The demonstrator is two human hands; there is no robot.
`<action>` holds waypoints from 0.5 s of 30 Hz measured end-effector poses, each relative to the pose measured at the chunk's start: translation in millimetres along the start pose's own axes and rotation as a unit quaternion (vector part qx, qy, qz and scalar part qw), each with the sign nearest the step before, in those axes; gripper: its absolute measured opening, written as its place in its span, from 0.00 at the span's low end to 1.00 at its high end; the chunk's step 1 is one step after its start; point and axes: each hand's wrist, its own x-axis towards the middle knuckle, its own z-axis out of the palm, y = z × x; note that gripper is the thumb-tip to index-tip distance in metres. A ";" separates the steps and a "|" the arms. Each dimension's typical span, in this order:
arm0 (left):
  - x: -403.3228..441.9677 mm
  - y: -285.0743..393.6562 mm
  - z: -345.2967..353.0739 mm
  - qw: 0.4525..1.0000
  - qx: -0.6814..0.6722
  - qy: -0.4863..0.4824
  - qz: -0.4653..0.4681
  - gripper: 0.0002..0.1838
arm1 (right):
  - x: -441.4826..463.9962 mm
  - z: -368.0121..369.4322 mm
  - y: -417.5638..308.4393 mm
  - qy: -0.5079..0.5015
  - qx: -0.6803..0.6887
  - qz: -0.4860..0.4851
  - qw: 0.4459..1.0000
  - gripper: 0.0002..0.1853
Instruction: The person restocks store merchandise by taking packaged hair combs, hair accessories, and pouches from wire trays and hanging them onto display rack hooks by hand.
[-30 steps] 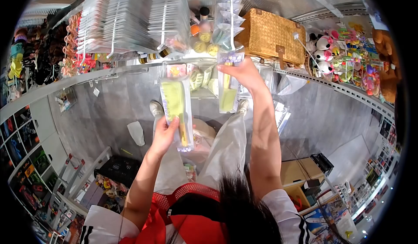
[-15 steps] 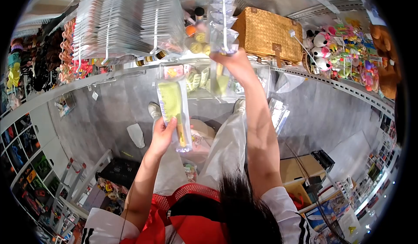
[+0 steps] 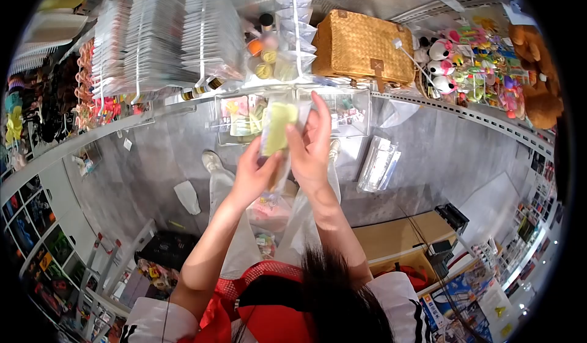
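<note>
A yellow-green comb in a clear packet (image 3: 279,130) is in front of me at the centre, slightly blurred. My left hand (image 3: 254,173) grips its lower part, thumb on top. My right hand (image 3: 310,147) lies along the packet's right side, with the thumb on the comb and the fingers stretched behind. Just beyond the hands, clear bins (image 3: 226,134) hold small packets. Above them, more clear packets (image 3: 295,32) hang on a hook.
A woven basket box (image 3: 361,48) stands on the shelf, right of the hooks. Packed rows of clear sleeves (image 3: 211,36) hang to the left. Plush toys (image 3: 441,67) are at the right. On the floor lie clear packages (image 3: 379,164); a cardboard box (image 3: 400,238) stands lower right.
My right hand has left the hanging packets and come down to the comb packet. My left hand has moved right and slightly up with that packet, and the view has shifted.
</note>
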 end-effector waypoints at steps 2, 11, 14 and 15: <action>11.5 0.0 10.8 1.000 -0.021 -0.006 0.005 0.15 | 12.1 -3.2 -3.3 -0.014 -0.144 -0.064 0.987 0.25; 39.1 -17.8 33.7 0.997 -0.042 0.001 0.068 0.15 | 33.5 -13.5 -10.4 -0.005 -0.246 -0.112 0.963 0.22; 41.2 -10.5 34.8 0.998 -0.052 0.019 0.023 0.15 | 39.0 -12.0 -8.0 -0.008 -0.230 -0.096 0.968 0.22; 43.4 -11.8 34.1 0.998 -0.044 0.024 0.032 0.15 | 41.7 -10.8 -5.9 -0.012 -0.218 -0.096 0.971 0.22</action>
